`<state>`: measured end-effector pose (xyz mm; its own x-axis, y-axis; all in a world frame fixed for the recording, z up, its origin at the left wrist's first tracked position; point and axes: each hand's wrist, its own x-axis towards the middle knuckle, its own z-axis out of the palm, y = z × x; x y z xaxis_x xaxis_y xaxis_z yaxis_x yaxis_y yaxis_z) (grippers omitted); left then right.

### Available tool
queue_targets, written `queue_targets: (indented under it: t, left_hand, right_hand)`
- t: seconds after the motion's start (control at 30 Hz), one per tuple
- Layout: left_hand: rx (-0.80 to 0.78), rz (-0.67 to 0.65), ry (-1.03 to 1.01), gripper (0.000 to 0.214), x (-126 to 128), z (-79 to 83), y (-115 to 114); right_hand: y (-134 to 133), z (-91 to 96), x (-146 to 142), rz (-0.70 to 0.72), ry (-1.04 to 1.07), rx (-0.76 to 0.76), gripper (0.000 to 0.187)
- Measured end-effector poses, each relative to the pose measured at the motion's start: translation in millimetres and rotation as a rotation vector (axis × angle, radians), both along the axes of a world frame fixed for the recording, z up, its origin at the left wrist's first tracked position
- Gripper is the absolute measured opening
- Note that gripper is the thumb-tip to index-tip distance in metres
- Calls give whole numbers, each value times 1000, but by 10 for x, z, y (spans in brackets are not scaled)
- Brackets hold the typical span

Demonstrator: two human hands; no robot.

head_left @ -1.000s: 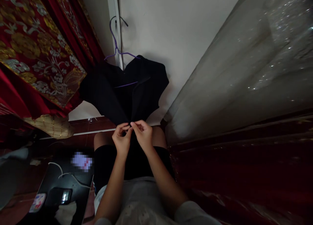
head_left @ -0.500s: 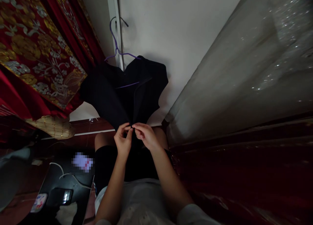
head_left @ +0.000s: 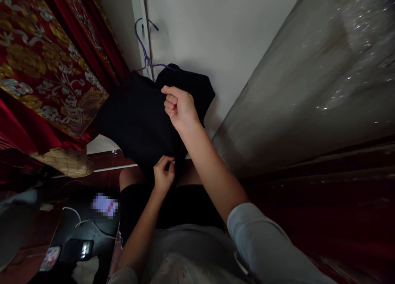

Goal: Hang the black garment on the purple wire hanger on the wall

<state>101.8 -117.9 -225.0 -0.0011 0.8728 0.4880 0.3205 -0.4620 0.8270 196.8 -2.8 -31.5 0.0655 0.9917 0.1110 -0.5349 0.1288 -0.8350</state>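
Observation:
A black garment [head_left: 138, 119] hangs on a purple hanger [head_left: 144, 49] against the white wall. My left hand [head_left: 164, 178] pinches the garment's bottom edge, fingers closed on the cloth. My right hand [head_left: 179, 108] is raised near the garment's top, fingers curled in a pinch at its front; what it grips is too small to make out. The front of the garment now looks closed.
Red and gold embroidered fabric [head_left: 46, 66] hangs at the left. A plastic-covered garment [head_left: 308, 90] fills the right. A dark board [head_left: 77, 238] on the floor at lower left holds a phone [head_left: 75, 250] and a white cable [head_left: 77, 222]. My knees [head_left: 129, 179] lie below the garment.
My right hand rose from the garment's bottom edge to near its top, and the open front closed along the way. My left hand stayed at the bottom edge.

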Motion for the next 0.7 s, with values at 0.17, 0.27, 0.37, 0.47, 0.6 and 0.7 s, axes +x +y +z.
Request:
queue_targets:
  t: [0.17, 0.27, 0.37, 0.47, 0.6, 0.7]
  left_hand:
    - [105, -67, 103, 15, -264, 578, 297]
    - [305, 6, 29, 31, -394, 1199, 583]
    - [456, 1, 82, 30, -451, 1723, 850]
    - [476, -21, 201, 19, -433, 1997, 964]
    - [525, 59, 232, 19, -422, 2132, 931]
    - [638, 267, 70, 23, -719, 2175, 1040]
  right_hand:
    - [-182, 46, 21, -11, -121, 102, 25]
    - [-259, 36, 28, -8, -154, 118, 26]
    - [-309, 90, 56, 7, -200, 172, 26]
    - [-282, 99, 73, -22, -264, 244, 25]
    - [-70, -174, -22, -119, -435, 204, 22]
    - [56, -525, -119, -105, -520, 77, 22]
